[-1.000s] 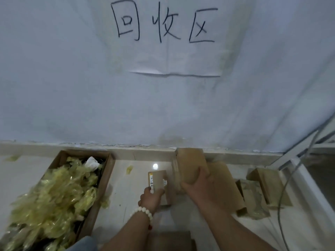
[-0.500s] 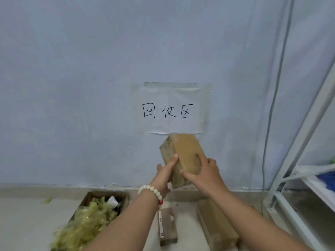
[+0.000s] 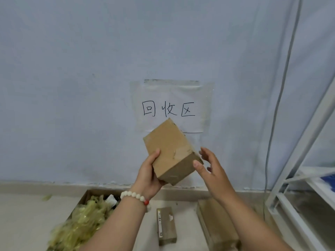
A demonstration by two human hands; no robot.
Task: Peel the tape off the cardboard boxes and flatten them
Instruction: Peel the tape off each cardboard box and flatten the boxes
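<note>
Head view: your left grip (image 3: 148, 173) curls round the near-left end of the cardboard box (image 3: 170, 147), which is tilted in mid-air before the wall sign (image 3: 170, 109). Your right grip (image 3: 211, 167) is spread and holds nothing, thumb at the box's right corner. No tape shows on the faces seen. Step, likely: hunting the seam. Next: turn the box and pick up a tape end. A small box (image 3: 166, 227) and a long box (image 3: 217, 230) wait on the floor (image 3: 23, 218).

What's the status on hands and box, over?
Left hand grips cardboard box at its lower left, box tilted, raised before wall sign. Right hand open by box's right end. Box not flattened. Nothing blocking hands.
</note>
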